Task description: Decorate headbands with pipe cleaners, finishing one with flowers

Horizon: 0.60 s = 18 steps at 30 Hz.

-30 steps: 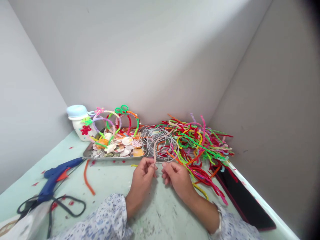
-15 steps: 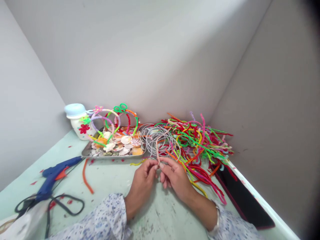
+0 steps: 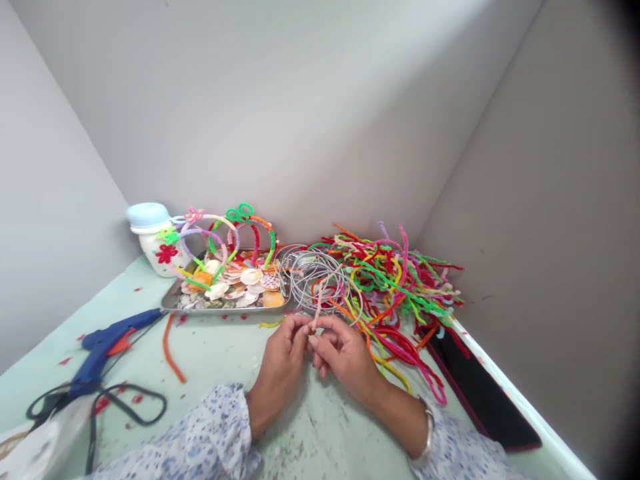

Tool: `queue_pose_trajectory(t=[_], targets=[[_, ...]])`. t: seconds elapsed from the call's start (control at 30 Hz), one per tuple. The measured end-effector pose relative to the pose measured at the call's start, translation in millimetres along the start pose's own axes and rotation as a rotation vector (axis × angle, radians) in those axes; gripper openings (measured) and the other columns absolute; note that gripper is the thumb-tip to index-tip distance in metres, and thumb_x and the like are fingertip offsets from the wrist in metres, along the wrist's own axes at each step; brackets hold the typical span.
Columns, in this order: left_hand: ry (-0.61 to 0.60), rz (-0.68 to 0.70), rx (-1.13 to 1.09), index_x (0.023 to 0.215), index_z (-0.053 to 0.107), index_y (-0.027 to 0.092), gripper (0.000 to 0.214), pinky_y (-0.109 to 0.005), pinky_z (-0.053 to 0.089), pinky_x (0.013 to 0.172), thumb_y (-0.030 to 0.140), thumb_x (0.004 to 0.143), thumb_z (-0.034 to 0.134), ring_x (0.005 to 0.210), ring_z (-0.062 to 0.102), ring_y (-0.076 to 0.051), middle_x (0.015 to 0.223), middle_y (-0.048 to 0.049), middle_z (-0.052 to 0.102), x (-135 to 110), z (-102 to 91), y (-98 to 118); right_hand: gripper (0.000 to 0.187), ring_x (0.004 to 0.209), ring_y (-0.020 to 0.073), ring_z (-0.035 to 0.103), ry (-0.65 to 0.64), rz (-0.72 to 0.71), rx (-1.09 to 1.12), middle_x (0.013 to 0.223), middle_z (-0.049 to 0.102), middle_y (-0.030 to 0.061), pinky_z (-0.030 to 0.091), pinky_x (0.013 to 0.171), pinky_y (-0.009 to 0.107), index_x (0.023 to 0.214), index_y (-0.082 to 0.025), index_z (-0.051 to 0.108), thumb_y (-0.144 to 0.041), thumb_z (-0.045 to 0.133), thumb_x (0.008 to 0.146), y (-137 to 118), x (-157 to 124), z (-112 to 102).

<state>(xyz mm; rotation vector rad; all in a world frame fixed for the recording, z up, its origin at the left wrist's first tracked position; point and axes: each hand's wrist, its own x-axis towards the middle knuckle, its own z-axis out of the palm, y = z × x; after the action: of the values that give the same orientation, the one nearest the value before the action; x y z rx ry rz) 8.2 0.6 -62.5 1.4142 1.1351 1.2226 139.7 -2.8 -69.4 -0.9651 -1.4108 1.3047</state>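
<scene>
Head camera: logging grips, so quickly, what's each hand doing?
Left hand: closed, pinching a pale pink pipe cleaner.
Right hand: closed, pinching the same one.

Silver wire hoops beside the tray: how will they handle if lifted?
Probably springy, since the thin silver wire hoops hold open curves unsupported. Likely light too. They overlap the pipe cleaners, so lifting may drag some along.

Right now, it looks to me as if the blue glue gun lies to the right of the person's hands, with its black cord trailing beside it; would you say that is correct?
The side is wrong: the head view shows the blue glue gun lying to the left of the left hand and right hand, with its black cord trailing beside it.
</scene>
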Motion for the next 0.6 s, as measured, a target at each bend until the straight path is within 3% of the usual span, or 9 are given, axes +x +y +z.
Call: queue_pose_trajectory(t=[0.23,0.43,0.6], targets=[[-0.019,0.049,0.058,0.085,0.059,0.02,0.017,-0.027,0.043,0.067,0.032,0.087,0.047,0.07,0.057,-0.018,0.075,-0.002,0.063,-1,-1.0,3,0.016,0.043,0.0106,0.051,0.074,-0.081,-0.104,0.054,0.056,-0.0042,0.043,0.046,0.023,0.091,-0.021,0.062,-0.035,0.057,0.084,1,-2,0],[0.075,0.039,0.079,0.087,0.059,0.02,0.016,-0.027,0.041,0.065,0.031,0.085,0.048,0.071,0.055,-0.017,0.077,-0.0013,0.061,-1,-4.2,1,0.011,0.055,0.013,0.053,0.062,-0.275,-0.298,0.076,0.066,0.0019,0.044,0.054,0.026,0.09,-0.024,0.067,-0.026,0.06,0.082,-3,-6,1],[0.113,0.02,0.028,0.09,0.057,0.02,0.017,-0.025,0.041,0.062,0.033,0.086,0.049,0.068,0.053,-0.015,0.076,-0.0003,0.059,1,-5.7,1,0.019,0.074,0.0174,0.061,0.1,-0.347,-0.402,0.086,0.068,0.0031,0.048,0.069,0.029,0.099,-0.025,0.066,-0.023,0.061,0.081,-14,-10,1]])
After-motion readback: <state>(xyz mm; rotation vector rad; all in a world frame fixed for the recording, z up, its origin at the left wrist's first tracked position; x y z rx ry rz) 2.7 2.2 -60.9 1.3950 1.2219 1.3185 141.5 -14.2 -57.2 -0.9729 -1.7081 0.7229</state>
